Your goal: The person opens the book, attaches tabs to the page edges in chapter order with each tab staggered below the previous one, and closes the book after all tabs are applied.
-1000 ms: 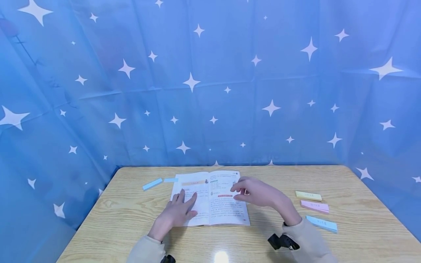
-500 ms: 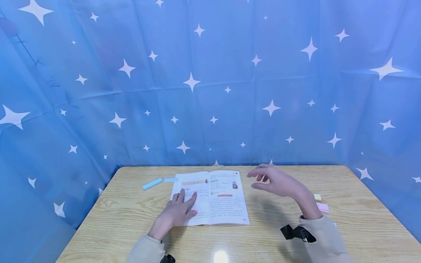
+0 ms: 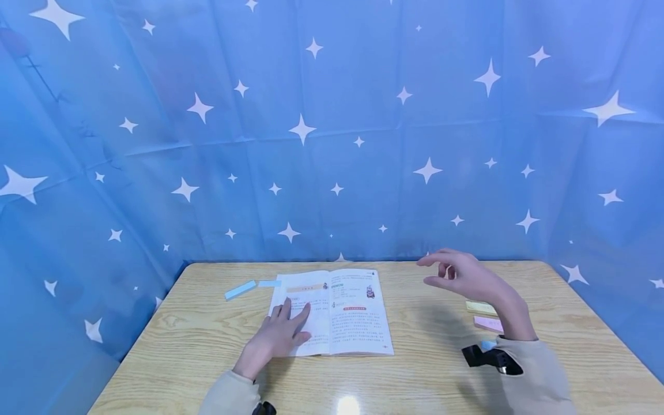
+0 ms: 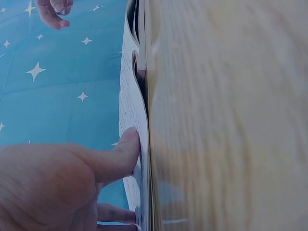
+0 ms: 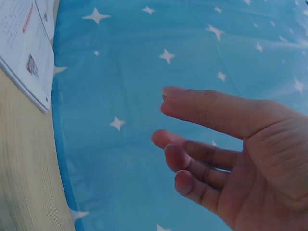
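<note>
An open book (image 3: 358,328) lies on the table, its printed pages facing up. My left hand (image 3: 280,334) rests on the left page with fingers spread, and in the left wrist view the thumb (image 4: 122,154) presses the page near its lower edge. To the right of the book, my right hand (image 3: 467,276) is raised above the table with fingers loosely bent and nothing between them. In the right wrist view that hand (image 5: 231,149) shows a gap between thumb and fingers. Close to the book's upper left corner lie a blue sticky-note pad (image 3: 241,290) and a blue strip (image 3: 268,283), which touches the page edge.
At the right, partly behind the right forearm, lie a yellow pad (image 3: 479,309), a pink pad (image 3: 487,324) and a blue pad (image 3: 488,345). A blue star-patterned curtain (image 3: 332,161) hangs behind the wooden table (image 3: 176,351).
My right hand has moved from above the right page off to the right and upward, uncovering the page. The left hand and the book have stayed in place.
</note>
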Tool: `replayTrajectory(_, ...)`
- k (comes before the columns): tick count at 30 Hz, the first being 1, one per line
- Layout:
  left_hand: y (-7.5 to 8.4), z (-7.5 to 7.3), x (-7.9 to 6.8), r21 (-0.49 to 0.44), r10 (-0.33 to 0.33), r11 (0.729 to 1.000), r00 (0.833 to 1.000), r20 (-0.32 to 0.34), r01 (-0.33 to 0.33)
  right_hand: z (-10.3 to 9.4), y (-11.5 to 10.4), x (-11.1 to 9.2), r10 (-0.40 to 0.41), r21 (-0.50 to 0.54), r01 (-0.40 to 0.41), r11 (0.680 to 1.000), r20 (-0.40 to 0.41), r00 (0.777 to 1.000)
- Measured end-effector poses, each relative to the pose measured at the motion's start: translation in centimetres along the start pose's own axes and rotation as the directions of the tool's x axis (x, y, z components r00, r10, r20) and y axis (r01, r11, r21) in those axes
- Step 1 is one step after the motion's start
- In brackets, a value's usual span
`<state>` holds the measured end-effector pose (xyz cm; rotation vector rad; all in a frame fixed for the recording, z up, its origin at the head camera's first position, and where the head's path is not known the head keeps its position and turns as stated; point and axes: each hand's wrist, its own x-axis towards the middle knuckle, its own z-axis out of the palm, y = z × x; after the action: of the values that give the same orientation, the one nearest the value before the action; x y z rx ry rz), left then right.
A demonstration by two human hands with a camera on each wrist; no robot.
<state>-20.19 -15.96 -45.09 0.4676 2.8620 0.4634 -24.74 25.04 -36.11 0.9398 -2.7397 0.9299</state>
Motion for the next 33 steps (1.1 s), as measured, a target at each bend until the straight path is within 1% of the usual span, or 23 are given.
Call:
replayTrajectory(4, 0.0, 0.1, 0.1, -0.007, -0.003, 1.0, 1.0, -0.002, 0.003, -0.6, 0.7, -0.6, 0.008, -0.017, -0.009, 1.0, -0.03, 1.0)
replayTrajectory(8, -0.1, 0.2, 0.1, -0.005, -0.004, 1.0, 1.0, 0.001, 0.004, -1.3, 1.4, -1.2, 0.018, -0.025, -0.019, 0.999, -0.038, 0.999)
replayTrajectory(17, 0.1, -0.1, -0.1, -0.019, -0.008, 1.0, 1.0, 0.01, 0.008, -2.6, 3.2, -2.8, 0.061, -0.005, -0.061, 0.998, -0.07, 0.996)
replayTrajectory(20, 0.0, -0.1, -0.1, -0.017, -0.008, 1.0, 1.0, 0.01, 0.008, -2.9, 3.9, -3.2, 0.087, 0.0, -0.087, 0.996, -0.066, 0.994)
replayTrajectory(25, 0.0, -0.1, -0.1, -0.02, -0.008, 1.0, 1.0, 0.011, 0.008, -3.4, 4.9, -4.1, 0.156, 0.01, -0.156, 0.988, -0.033, 0.987)
replayTrajectory(29, 0.0, -0.1, -0.1, -0.018, -0.008, 1.0, 1.0, 0.01, 0.008, -3.7, 5.9, -4.7, 0.2, 0.023, -0.201, 0.979, 0.03, 0.979)
replayTrajectory(33, 0.0, 0.0, -0.1, -0.013, -0.005, 1.0, 1.0, 0.007, 0.005, -3.7, 7.2, -5.6, 0.218, 0.077, -0.224, 0.972, 0.086, 0.972)
